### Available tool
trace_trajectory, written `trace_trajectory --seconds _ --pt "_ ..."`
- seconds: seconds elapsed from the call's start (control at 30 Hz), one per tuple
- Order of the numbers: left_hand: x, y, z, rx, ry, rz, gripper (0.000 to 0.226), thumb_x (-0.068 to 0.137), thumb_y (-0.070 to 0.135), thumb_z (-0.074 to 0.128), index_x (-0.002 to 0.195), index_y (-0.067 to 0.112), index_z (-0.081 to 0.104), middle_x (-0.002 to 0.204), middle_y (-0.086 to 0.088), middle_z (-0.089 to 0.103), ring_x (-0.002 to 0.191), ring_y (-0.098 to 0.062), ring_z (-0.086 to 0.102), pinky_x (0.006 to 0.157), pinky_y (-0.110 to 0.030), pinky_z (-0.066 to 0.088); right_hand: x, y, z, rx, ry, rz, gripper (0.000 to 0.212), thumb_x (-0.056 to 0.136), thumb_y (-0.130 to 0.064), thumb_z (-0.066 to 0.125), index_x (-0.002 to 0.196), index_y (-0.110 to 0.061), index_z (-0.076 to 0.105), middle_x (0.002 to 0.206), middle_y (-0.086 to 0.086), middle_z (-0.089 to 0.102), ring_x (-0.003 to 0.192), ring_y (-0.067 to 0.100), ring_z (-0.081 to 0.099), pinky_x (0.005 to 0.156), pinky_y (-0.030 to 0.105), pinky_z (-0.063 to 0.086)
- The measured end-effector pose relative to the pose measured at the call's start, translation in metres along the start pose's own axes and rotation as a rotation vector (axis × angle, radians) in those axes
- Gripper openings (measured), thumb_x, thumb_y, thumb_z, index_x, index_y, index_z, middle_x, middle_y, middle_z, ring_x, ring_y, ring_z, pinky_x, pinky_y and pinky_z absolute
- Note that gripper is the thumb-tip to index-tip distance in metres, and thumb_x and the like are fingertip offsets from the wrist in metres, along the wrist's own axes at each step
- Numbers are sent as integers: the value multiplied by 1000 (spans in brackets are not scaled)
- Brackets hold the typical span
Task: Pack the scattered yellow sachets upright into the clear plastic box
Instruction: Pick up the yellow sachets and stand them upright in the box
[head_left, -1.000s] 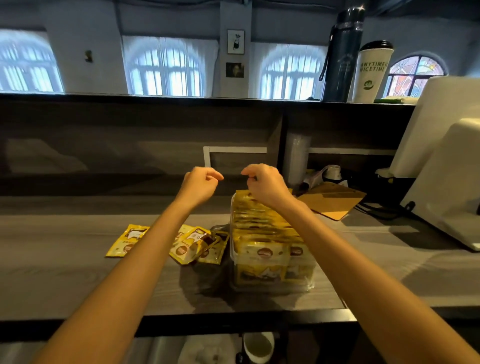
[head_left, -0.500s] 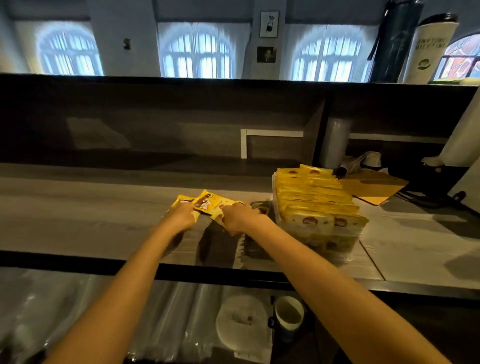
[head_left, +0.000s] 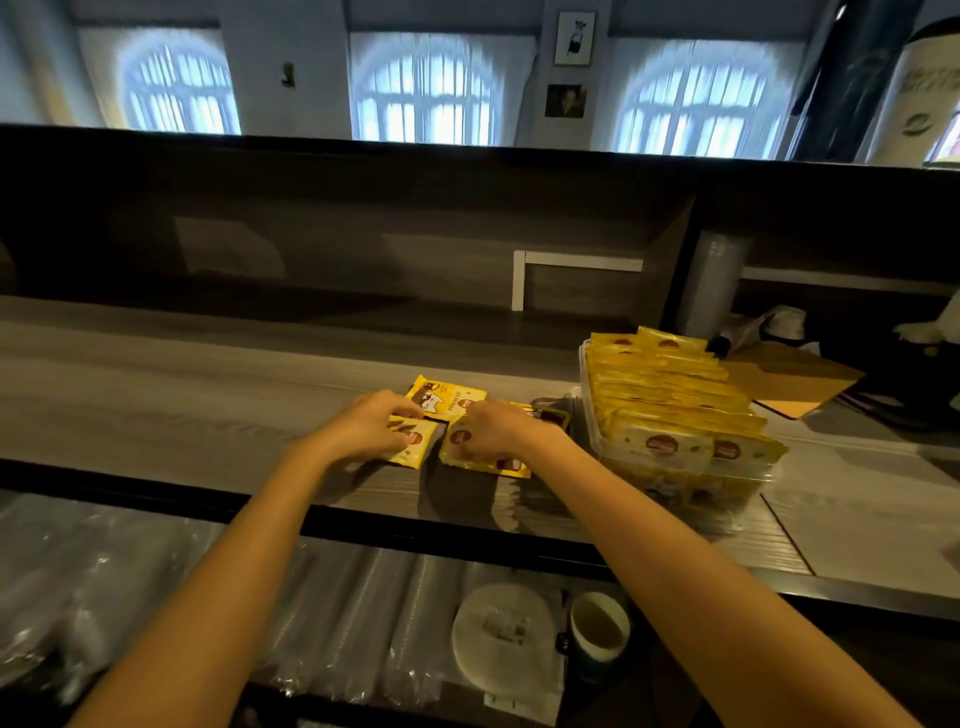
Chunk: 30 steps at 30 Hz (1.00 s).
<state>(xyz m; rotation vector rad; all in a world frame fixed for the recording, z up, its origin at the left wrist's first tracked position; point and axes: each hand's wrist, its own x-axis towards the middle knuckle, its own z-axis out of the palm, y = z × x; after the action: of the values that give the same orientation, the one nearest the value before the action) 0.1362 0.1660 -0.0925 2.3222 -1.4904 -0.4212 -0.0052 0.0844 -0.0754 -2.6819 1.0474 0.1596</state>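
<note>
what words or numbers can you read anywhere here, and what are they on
Nothing reads clearly.
Loose sachet: dark print beside a cat drawing, too blurred.
Packed sachets: brown round logos, lettering too small.
White cup, upper ledge: green lettering, blurred and cut off.
Dark tag by the lower cup: perhaps "46", uncertain.

I count at least four loose sachets (head_left: 449, 402) on the surface (head_left: 208, 395): one showing a cat, one under each of my two hands, the left hand (head_left: 371, 426) and the right hand (head_left: 498, 431), and one more peeking out behind the right. There is one clear box (head_left: 748, 488). Its packed sachets (head_left: 670, 395) stand two abreast and are too tightly set to count. One brown board (head_left: 795, 379) lies beyond it. One cup (head_left: 597, 629) sits below. There are three arched windows (head_left: 423, 93) and two pictures (head_left: 574, 39).
</note>
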Motion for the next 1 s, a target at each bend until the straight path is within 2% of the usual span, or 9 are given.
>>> trace_trajectory --seconds 0.1,0.23,0.37,0.47,0.53,0.67,0.8,0.9,1.0 --pt "2 -2 -2 20 -143 30 56 91 10 52 141 29 35 140 -7 38 108 -17 46 80 -25 44 -3 1 -1 45 82 39 50 87 -33 60 125 -3 47 131 17 44 117 31 49 92 35 45" --pt "6 0 -3 49 -156 -37 66 88 22 59 145 28 25 147 -8 35 135 -26 31 108 -40 35 -8 0 -4 -28 280 94 39 85 -26 66 117 -6 55 121 13 54 109 27 56 86 33 48" --pt "6 10 -4 134 -82 -54 64 84 23 64 141 20 35 142 -9 38 134 -28 27 107 -41 34 -11 -3 -10 2 425 83 34 88 -15 61 119 -5 52 119 12 59 110 29 57 83 34 48" --pt "9 14 -8 -42 -42 -67 28 79 12 68 106 17 61 115 -11 58 113 -25 51 91 -37 47 -15 -7 -19 143 515 81 38 89 -19 60 122 -6 47 120 13 57 112 31 56 84 35 47" --pt "5 19 -15 -162 32 -56 15 78 8 69 83 18 59 90 -6 61 88 -19 58 71 -29 49 -18 -7 -28 209 562 58 35 89 -21 59 118 -6 48 115 12 59 108 30 57 79 34 46" --pt "2 35 -38 -319 270 -2 13 77 9 71 77 16 59 76 1 59 73 -11 57 54 -20 42 -22 -6 -48 318 690 18 26 90 -18 55 112 -6 48 107 13 61 99 30 59 67 32 41" --pt "4 52 -55 -331 483 54 13 78 14 71 87 18 63 80 5 59 85 -14 59 68 -29 51 -19 5 -66 505 836 -6 26 90 -17 58 115 -13 53 109 10 63 102 24 60 77 37 55" --pt "9 65 -57 -356 631 100 15 81 18 68 96 17 66 89 1 64 90 -18 62 77 -38 55 -14 24 -81 633 929 14 28 88 -15 61 116 -17 58 112 9 66 99 26 65 76 43 58" --pt "22 85 -52 -401 733 144 16 84 17 65 99 11 66 100 -7 67 93 -20 62 72 -31 51 -16 50 -94 656 992 99 31 88 -19 61 119 -17 62 113 8 67 102 25 64 83 42 56"
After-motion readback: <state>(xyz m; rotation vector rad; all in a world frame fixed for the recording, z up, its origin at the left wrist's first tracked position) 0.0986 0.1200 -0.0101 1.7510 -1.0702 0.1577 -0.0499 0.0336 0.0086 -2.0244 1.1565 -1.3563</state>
